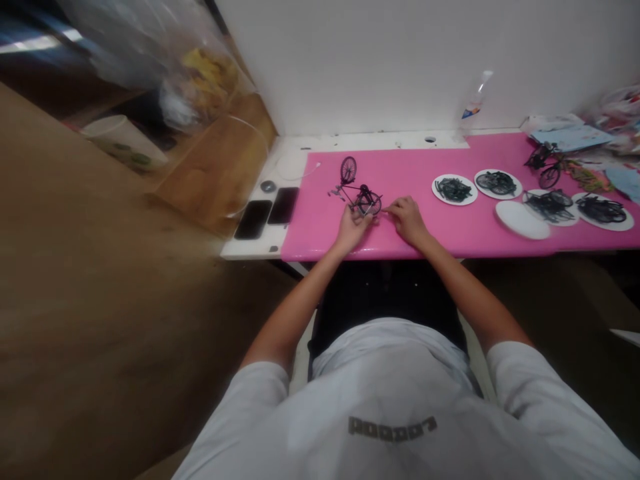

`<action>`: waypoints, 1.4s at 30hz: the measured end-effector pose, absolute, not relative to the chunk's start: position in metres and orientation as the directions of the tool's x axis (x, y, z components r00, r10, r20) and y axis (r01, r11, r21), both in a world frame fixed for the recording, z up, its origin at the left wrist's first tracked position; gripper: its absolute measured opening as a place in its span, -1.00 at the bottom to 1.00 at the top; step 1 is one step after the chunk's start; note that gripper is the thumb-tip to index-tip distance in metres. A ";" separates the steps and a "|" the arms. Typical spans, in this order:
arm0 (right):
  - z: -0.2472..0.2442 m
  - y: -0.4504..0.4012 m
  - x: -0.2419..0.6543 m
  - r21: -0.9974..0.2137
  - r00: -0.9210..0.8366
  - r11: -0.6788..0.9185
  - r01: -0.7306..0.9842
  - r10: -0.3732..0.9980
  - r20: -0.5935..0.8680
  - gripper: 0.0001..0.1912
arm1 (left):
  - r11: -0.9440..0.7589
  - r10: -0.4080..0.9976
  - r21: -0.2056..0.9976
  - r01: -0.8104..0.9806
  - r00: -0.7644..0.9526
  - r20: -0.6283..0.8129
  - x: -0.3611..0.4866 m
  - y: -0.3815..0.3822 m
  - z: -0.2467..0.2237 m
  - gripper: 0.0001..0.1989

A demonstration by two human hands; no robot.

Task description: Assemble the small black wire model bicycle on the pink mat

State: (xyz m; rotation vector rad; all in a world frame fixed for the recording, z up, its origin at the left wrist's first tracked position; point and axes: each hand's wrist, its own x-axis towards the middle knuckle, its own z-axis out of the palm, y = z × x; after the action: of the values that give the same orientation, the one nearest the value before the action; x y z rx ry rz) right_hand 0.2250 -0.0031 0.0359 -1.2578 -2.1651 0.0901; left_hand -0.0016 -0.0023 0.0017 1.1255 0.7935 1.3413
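Your left hand, the nearer, has its grip closed on the lower end of the model bicycle, upper centre of the frame, long axis slanting upper left to lower right. Your right hand lies just right, fingertips bunched; you cannot tell whether they hold anything. Round, thin-spoked dark wheels; smooth, glossy pink tabletop.

A white wall (slightly greyish) backs the pink-covered table.
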 end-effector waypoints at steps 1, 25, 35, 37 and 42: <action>0.037 -0.004 0.225 -0.347 -0.349 0.538 0.768 0.806 0.477 -0.60 | -0.113 0.981 0.939 -0.324 0.111 0.156 -0.002 -0.002 0.002 -0.22; 0.047 -0.010 0.222 -0.440 -0.263 0.522 0.731 0.810 0.524 -0.73 | -0.049 0.994 0.947 -0.317 0.075 0.077 -0.003 -0.007 0.021 -0.40; 0.065 -0.015 0.217 -0.835 -0.078 0.380 0.398 0.921 0.382 -0.74 | -0.045 0.990 0.935 -0.353 0.108 0.088 -0.001 -0.010 0.026 -0.43; 0.064 -0.015 0.212 -0.941 -0.034 0.273 0.201 0.962 0.272 -0.57 | -0.060 0.986 0.927 -0.370 0.120 0.112 -0.001 -0.010 0.026 -0.43; 0.054 -0.013 0.204 -0.988 0.017 0.152 -0.020 0.988 0.152 -0.44 | -0.064 0.985 0.940 -0.335 0.131 0.114 -0.001 -0.009 0.025 -0.41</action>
State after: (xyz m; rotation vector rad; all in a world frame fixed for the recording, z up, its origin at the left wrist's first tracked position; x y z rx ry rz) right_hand 0.2037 -0.0134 0.0544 -1.0888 -1.2506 1.0946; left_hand -0.0012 -0.0090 0.0252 1.0881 0.8092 1.3037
